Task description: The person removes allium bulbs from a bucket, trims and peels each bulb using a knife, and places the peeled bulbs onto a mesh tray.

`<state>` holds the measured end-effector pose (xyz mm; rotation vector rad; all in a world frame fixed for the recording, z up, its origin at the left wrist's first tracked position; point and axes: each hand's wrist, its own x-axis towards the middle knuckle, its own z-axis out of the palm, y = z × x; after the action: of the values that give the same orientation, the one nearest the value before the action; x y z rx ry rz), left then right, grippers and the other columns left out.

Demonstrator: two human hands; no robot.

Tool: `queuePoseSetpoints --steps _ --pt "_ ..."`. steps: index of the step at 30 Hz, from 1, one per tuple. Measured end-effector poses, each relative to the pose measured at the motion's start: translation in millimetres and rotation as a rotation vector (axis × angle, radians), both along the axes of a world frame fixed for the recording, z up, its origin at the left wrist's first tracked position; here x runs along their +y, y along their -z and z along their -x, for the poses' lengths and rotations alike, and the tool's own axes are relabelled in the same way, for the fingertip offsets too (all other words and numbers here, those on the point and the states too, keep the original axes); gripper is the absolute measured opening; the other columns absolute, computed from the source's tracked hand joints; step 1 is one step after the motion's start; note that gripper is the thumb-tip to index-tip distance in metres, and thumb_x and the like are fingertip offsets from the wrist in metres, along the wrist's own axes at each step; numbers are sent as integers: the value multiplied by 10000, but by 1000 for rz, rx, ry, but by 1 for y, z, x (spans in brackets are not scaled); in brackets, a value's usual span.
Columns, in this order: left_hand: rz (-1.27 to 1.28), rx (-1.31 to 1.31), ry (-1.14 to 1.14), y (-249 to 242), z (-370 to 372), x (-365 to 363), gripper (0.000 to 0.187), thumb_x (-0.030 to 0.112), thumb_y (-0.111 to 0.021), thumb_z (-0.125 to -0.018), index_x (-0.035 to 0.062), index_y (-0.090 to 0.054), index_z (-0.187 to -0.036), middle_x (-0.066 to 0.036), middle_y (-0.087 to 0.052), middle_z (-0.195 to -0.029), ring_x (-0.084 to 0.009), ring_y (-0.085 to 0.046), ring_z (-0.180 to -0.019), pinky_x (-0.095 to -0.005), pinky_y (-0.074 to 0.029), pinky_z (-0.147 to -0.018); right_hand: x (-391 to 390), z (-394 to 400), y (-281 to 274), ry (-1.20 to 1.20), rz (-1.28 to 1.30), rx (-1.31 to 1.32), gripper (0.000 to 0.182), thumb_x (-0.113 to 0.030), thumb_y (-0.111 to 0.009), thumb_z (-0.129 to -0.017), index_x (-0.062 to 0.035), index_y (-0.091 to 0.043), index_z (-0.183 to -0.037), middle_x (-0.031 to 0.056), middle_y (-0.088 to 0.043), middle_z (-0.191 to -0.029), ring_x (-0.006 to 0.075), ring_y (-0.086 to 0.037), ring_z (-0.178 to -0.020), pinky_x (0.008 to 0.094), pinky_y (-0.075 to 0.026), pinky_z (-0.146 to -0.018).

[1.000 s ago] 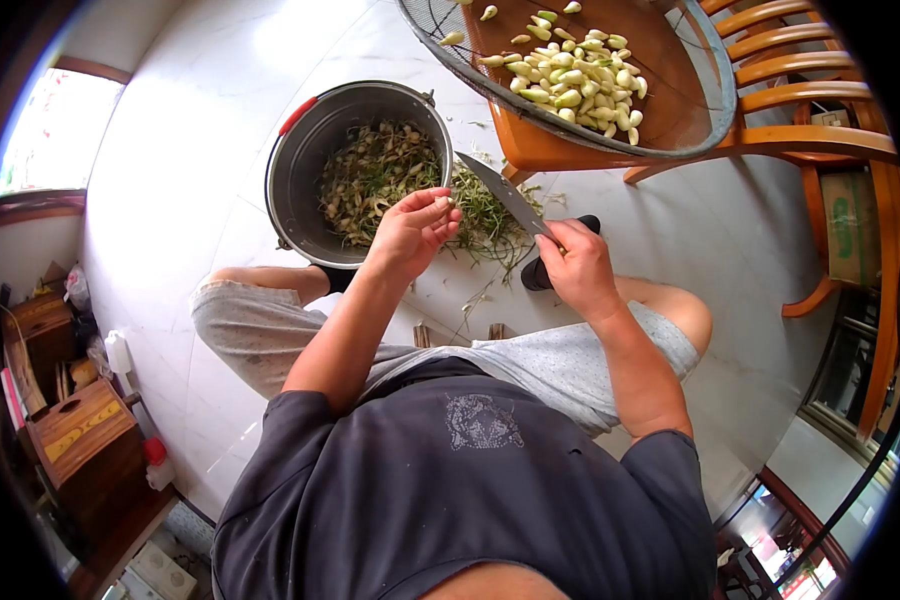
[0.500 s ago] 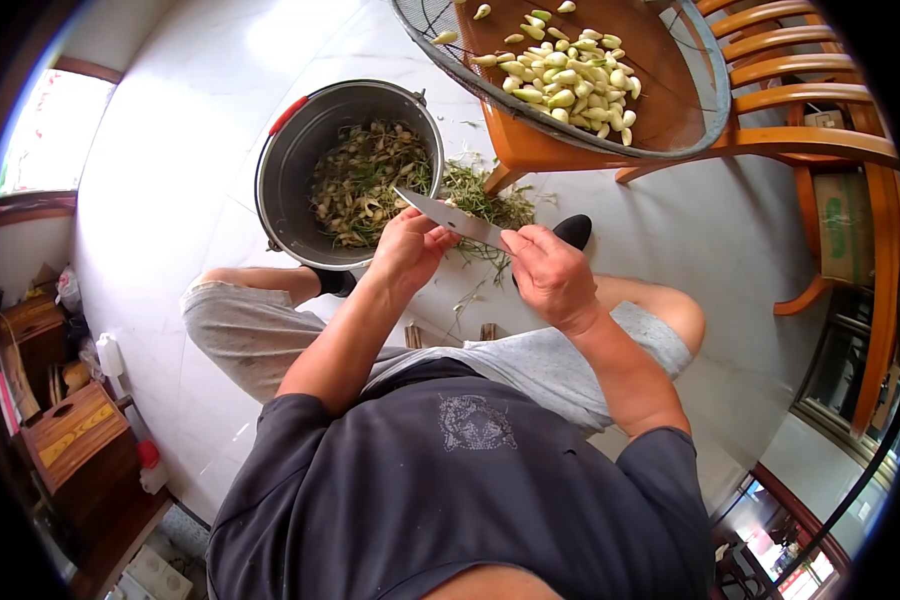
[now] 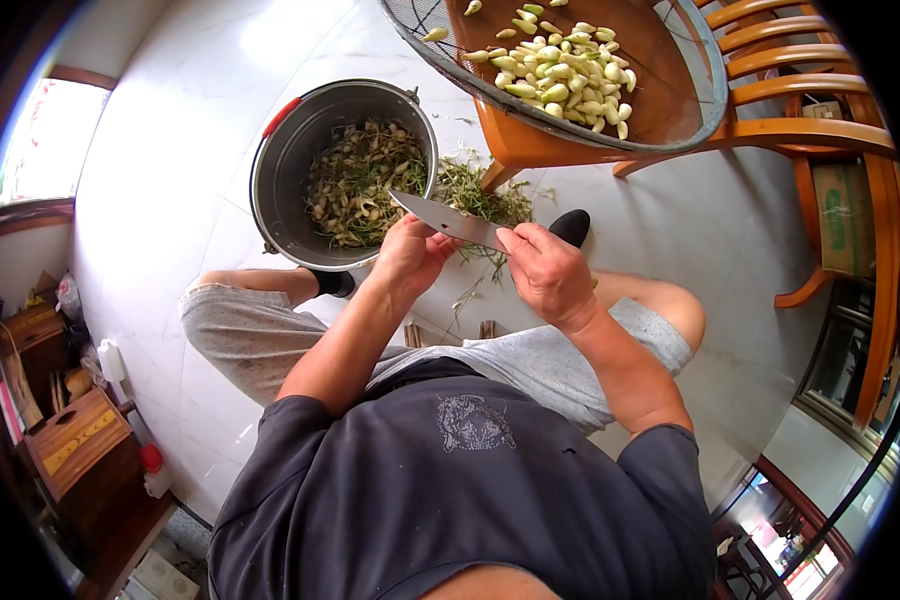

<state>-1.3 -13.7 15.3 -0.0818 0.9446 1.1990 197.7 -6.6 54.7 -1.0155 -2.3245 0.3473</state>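
Note:
My right hand (image 3: 545, 270) is wrapped round the handle end of a knife (image 3: 452, 220), whose wide blade points up and left. Under the blade, my left hand (image 3: 412, 257) has its fingers bent together; what they pinch is hidden behind the blade. Beyond the knife tip stands a grey bucket (image 3: 270, 185) with a red grip, holding pale bulbs and green trimmings (image 3: 365, 180). More green trimmings (image 3: 480, 195) lie on the floor beside the bucket. Several peeled pale bulbs (image 3: 570, 75) sit heaped in a round mesh tray (image 3: 685, 135) at the upper right.
The mesh tray rests on a wooden chair (image 3: 530, 145). My dark shoe (image 3: 571, 227) is on the floor near the chair leg. A wooden box (image 3: 80, 440) stands at the left, and a cardboard box (image 3: 843, 220) is at the right.
The bucket, tray and chair appear slightly farther left and up in view. The knife and both hands have shifted only slightly; the hold on the knife is unchanged.

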Motion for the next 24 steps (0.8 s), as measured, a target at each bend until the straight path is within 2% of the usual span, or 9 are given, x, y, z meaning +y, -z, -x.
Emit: queuePoseSetpoints --steps 6,9,11,12,16,22,24 --pt "-77 6 16 -2 1 -2 45 -9 -538 -881 22 -552 -911 -95 -622 -873 -191 -625 -788 -307 -535 -689 -1 0 -2 3 0 20 251 -17 -623 -740 -42 -630 -990 60 -588 -849 222 -622 -714 304 -516 -594" --pt "-160 12 60 11 7 -4 60 16 -556 -887 19 -557 -947 -99 -622 -898 -179 -618 -791 -300 -524 -704 -4 -2 8 62 106 38 202 -29 -594 -761 -42 -634 -958 105 -602 -868 283 -623 -740 357 -518 -630" --pt "-228 14 82 12 10 -2 80 24 -570 -885 20 -558 -964 -101 -622 -906 -170 -612 -778 -293 -518 -703 2 -20 34 186 401 -208 146 -59 -561 -788 -40 -632 -914 158 -609 -893 353 -611 -777 422 -509 -674" --pt "-260 20 81 6 11 -1 82 20 -577 -881 21 -559 -961 -102 -623 -898 -166 -611 -762 -287 -517 -694 4 -25 33 266 525 -248 106 -95 -541 -815 -30 -612 -861 190 -607 -908 389 -593 -810 461 -492 -717" --pt "-358 -75 98 -3 22 2 95 33 -598 -874 53 -576 -965 -93 -625 -894 -150 -609 -752 -258 -506 -677 4 -28 24 342 534 -143 120 -107 -566 -814 3 -559 -767 192 -571 -790 396 -557 -784 462 -458 -714" --pt "-436 -284 127 -14 28 2 162 65 -616 -867 68 -581 -1026 -54 -599 -890 -117 -555 -729 -217 -456 -612 10 -21 26 231 564 -66 128 -112 -583 -798 15 -574 -783 201 -572 -767 383 -562 -778 441 -457 -715" --pt "-452 -334 125 -18 28 3 187 75 -618 -866 64 -578 -1049 -40 -581 -884 -106 -524 -717 -204 -430 -582 10 -21 24 220 603 -97 116 -118 -576 -803 -3 -579 -802 205 -590 -805 387 -573 -816 458 -461 -745"
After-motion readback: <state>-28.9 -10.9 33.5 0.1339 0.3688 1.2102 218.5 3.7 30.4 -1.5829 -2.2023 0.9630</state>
